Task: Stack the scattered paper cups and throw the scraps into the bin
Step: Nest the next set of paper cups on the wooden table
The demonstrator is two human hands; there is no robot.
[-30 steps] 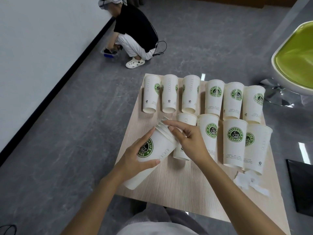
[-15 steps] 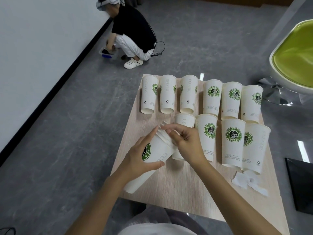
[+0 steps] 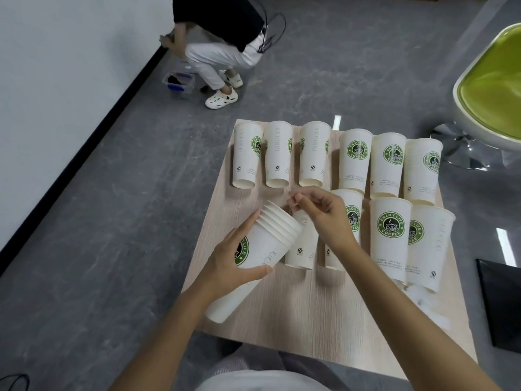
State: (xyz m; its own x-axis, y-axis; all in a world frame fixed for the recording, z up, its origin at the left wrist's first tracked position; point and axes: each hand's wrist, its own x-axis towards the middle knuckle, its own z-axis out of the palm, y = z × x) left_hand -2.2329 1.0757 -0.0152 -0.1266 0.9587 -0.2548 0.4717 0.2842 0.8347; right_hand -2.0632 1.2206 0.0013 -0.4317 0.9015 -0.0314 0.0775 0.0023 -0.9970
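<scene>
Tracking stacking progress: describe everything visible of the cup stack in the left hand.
The cup stack is white paper with a green round coffee logo, partly hidden by the left hand gripping its middle. Several nested rims show at its mouth. It is tilted, mouth up and away, base toward the table's near edge.

Grey mottled floor point(image 3: 112, 221), glare streaks on it. White wall point(image 3: 56, 66) left, black skirting point(image 3: 93, 148). Pale wood table point(image 3: 296, 311) centre. Green chair point(image 3: 496, 88), chrome base, far right. Person point(image 3: 222, 49) crouches by wall.
</scene>
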